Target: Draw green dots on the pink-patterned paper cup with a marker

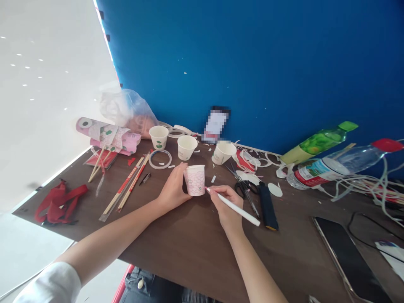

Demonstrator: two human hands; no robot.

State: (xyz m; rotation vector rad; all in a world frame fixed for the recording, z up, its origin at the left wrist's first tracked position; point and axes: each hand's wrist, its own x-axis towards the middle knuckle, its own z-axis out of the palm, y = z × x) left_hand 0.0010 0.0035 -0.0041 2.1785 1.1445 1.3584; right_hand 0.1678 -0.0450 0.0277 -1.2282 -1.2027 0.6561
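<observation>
head view: at the middle of a cluttered brown table, the left hand cups a pink-patterned paper cup, steadying it upright, while the right hand pinches a white pen, tip touching the cup's side; scissors lie just beside.

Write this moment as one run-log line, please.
left hand: holds pink-patterned paper cup on table | right hand: holds white pen, tip at cup | scissors: beside right hand
</observation>
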